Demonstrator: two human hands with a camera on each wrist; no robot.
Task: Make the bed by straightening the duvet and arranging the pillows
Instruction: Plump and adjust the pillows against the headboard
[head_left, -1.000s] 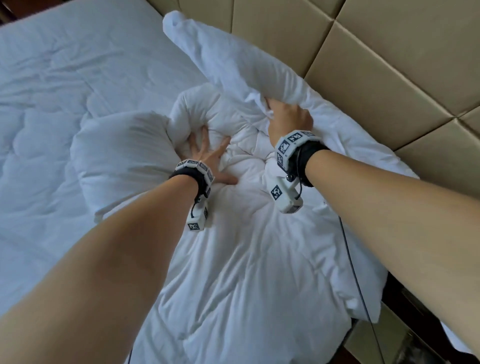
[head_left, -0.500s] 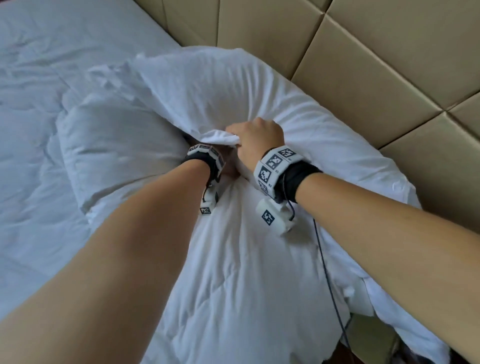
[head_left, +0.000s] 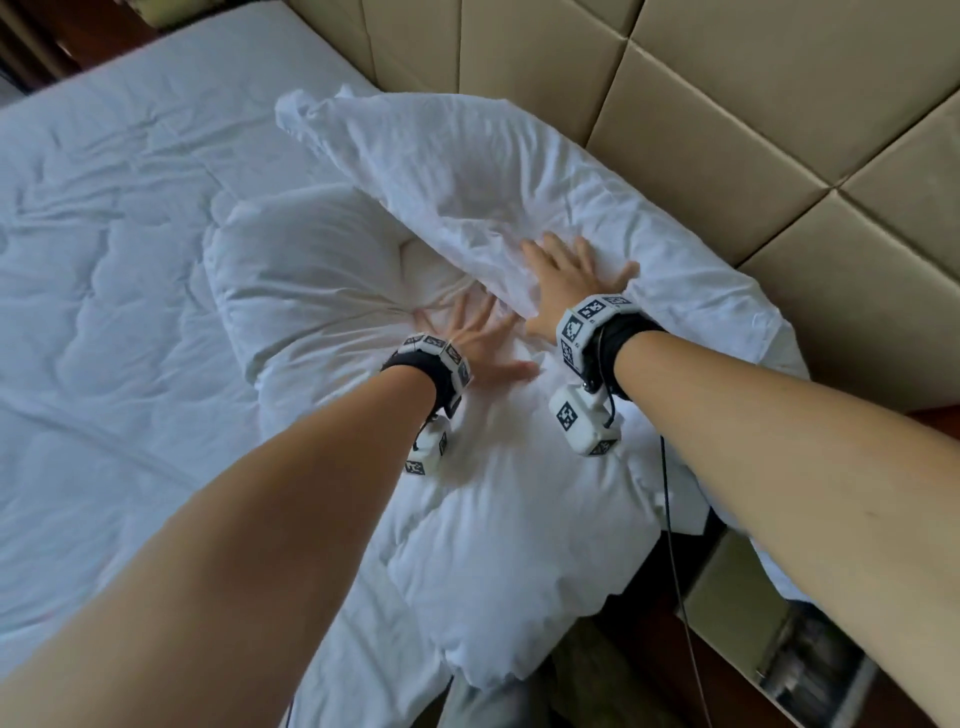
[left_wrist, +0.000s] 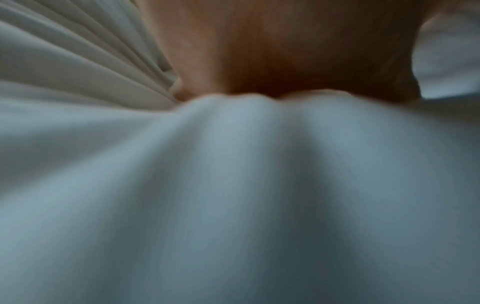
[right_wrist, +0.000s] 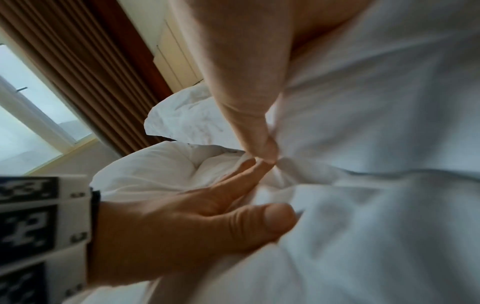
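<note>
A wrinkled white pillow (head_left: 467, 171) lies slanted along the headboard. Its near edge overlaps a second, puffier white pillow (head_left: 311, 275). My right hand (head_left: 571, 270) lies flat with spread fingers on the wrinkled pillow's near end. My left hand (head_left: 483, 338) presses flat into the soft white bedding just below that pillow's edge, thumb out to the right. In the right wrist view my right thumb (right_wrist: 244, 72) almost meets the left hand (right_wrist: 197, 222) at the fabric fold. The left wrist view shows only my palm (left_wrist: 285, 51) sunk into white cloth (left_wrist: 233, 185). The white duvet (head_left: 104, 312) covers the bed to the left.
A tan padded headboard (head_left: 727, 130) runs behind the pillows. At the lower right the mattress edge drops to a dark gap with a black cable (head_left: 670, 519) and a beige bedside unit (head_left: 743, 613). Brown curtains (right_wrist: 78, 72) and a window show in the right wrist view.
My right hand let go of the pillow edge it was pulling over and now lies flat on it. My left hand has come out from under that edge and spreads flat.
</note>
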